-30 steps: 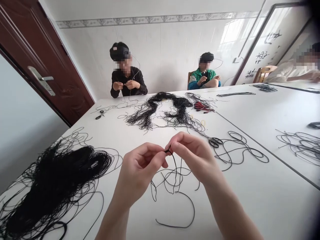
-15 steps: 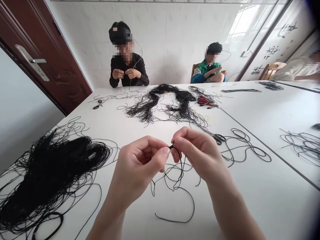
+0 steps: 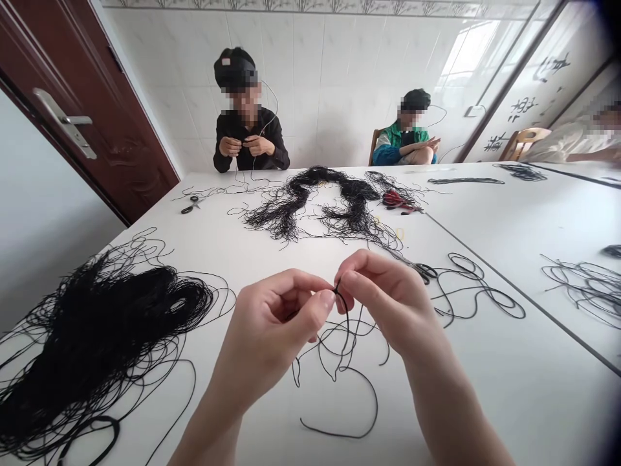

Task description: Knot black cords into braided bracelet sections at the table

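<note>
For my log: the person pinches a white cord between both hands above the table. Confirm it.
Wrong on the colour. The head view shows the cord is black, not white. The rest stands: the left hand and right hand pinch it above the table.

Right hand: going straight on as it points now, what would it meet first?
The right hand would first meet the black cord it pinches, then the left hand, though depth is unclear.

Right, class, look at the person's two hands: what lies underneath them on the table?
Beneath the left hand and the right hand, loose black cord loops across the white table. Whatever lies directly under the palms is covered, so it cannot be seen.
</note>
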### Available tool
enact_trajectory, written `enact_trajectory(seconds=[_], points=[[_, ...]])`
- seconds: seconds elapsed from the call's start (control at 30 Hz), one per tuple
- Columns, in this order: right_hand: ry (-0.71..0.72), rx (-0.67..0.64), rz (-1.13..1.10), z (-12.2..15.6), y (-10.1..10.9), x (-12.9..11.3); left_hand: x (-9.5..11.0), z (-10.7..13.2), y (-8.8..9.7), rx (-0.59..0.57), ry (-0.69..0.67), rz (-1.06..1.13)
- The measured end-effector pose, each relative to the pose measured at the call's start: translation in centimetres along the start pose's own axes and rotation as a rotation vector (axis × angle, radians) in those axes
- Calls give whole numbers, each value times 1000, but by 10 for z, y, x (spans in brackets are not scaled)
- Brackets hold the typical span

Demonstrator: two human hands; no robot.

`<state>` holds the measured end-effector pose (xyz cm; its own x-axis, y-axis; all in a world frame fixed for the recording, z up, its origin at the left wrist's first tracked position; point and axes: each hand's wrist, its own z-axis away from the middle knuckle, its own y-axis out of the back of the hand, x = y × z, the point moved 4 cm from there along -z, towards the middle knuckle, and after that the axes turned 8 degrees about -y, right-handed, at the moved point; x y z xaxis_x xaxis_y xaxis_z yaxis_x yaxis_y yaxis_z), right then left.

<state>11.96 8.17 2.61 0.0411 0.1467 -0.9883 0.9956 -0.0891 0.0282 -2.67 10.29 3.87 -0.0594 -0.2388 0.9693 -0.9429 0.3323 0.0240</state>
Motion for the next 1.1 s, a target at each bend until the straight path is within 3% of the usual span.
enact_trajectory(seconds=[0.07,0.2,0.27,0.37,0.47,0.57,0.8,0.93,1.0,1.1], points=[[87,62,81,-1,1,0,-1,-2,0,-21,11,-6],[414,443,407,11,4,-10,-2,-7,0,88,32,22],[583,414,552,19,-3,-17,-4,-10,1,121,32,30],[759,217,790,27,-17,-21,-10,-14,5,138,20,56],[853,300,994,27,-19,-21,-16,-17,10,103,24,73],[822,391,960,20,-12,-18,-18,-17,11,63,54,59],[327,75,297,-4,-3,3,-19,-20,4,-159,152,402],[209,67,294,-2,-4,5,-18,-24,11,-36,139,569],[248,205,415,3,0,1,-17,-25,16,77,91,560],[434,410,615,13,5,-10,-14,-23,19,209,16,423]])
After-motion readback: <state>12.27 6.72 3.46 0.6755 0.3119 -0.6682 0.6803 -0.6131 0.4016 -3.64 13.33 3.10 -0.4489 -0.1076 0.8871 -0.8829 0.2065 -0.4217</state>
